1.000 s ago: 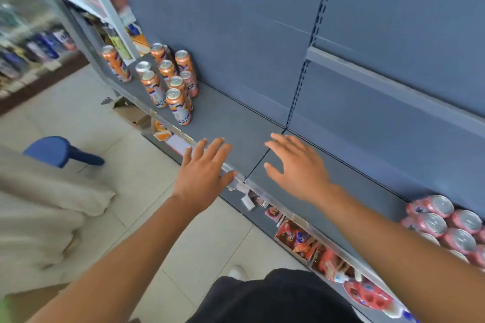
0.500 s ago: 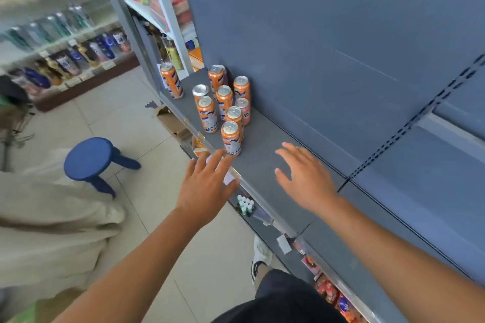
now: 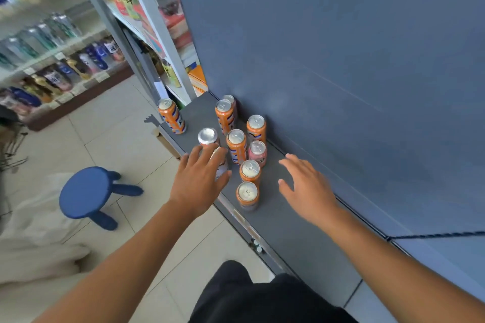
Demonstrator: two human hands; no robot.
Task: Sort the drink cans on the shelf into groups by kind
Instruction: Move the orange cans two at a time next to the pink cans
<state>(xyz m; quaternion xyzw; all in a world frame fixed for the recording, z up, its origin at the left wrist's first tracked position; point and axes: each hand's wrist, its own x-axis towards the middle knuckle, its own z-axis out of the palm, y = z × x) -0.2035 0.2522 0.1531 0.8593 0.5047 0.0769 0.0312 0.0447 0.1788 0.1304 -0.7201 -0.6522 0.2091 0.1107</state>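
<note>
Head view: a person's left hand point(image 3: 198, 183), fingers spread, covers a can point(image 3: 220, 165) at the front edge of the grey shelf point(image 3: 296, 228); whether that grip has closed cannot be told. The right hand point(image 3: 305, 189) hovers with its grip apart beside the orange cans point(image 3: 236, 145), among which one pink can point(image 3: 257, 152) stands. Packed tight, a careless pull could topple neighbours off the edge. Labels are blurred.
</note>
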